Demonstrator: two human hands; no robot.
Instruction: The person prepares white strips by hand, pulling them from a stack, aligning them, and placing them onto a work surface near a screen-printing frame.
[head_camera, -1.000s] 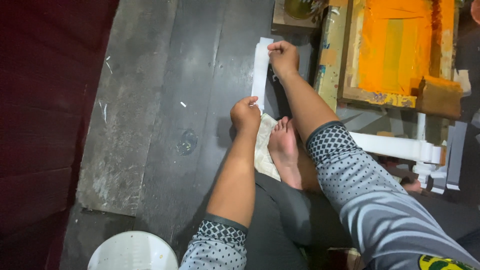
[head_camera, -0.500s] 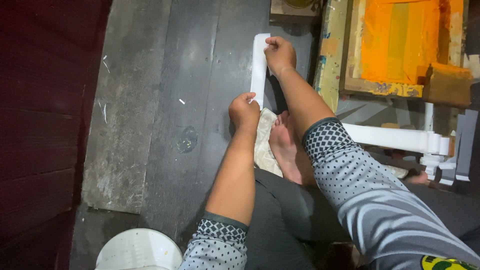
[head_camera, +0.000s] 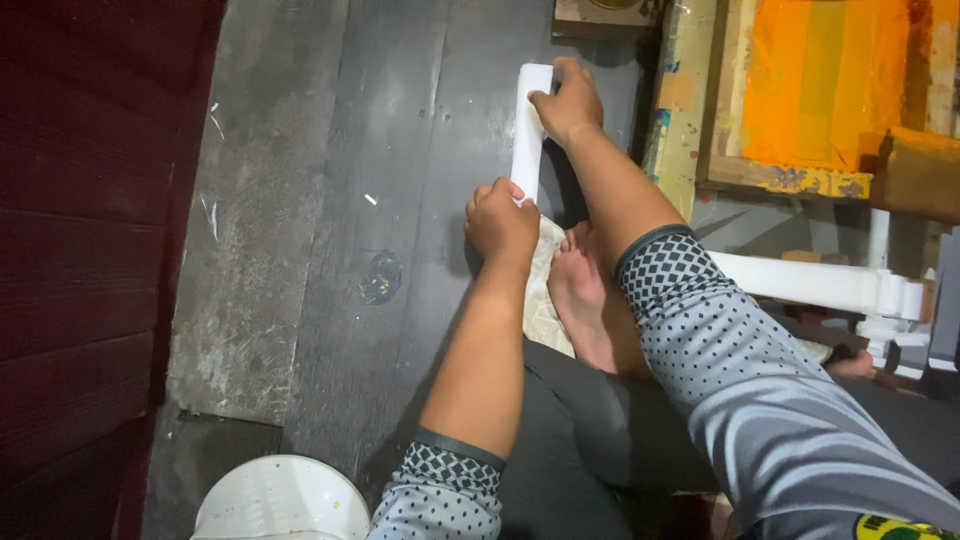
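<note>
Near the top middle, a white strip (head_camera: 529, 130) runs up and down; the left hand (head_camera: 500, 222) grips its bottom, the right hand (head_camera: 568, 100) its top.

I log a dark plank floor (head_camera: 420, 250) under the scene, with a worn grey patch (head_camera: 260, 250) to its left. A dark red ribbed wall (head_camera: 90, 220) fills the left edge. A white round bucket lid (head_camera: 280, 500) sits at the bottom edge. Upper right, a wooden printing frame (head_camera: 780, 180) holds an orange-stained screen (head_camera: 820, 80). Beside it stands a paint-smeared board (head_camera: 682, 90). A white moulded bar (head_camera: 820, 285) lies to the right. A small wooden box (head_camera: 600, 15) is cut off by the top edge.
</note>
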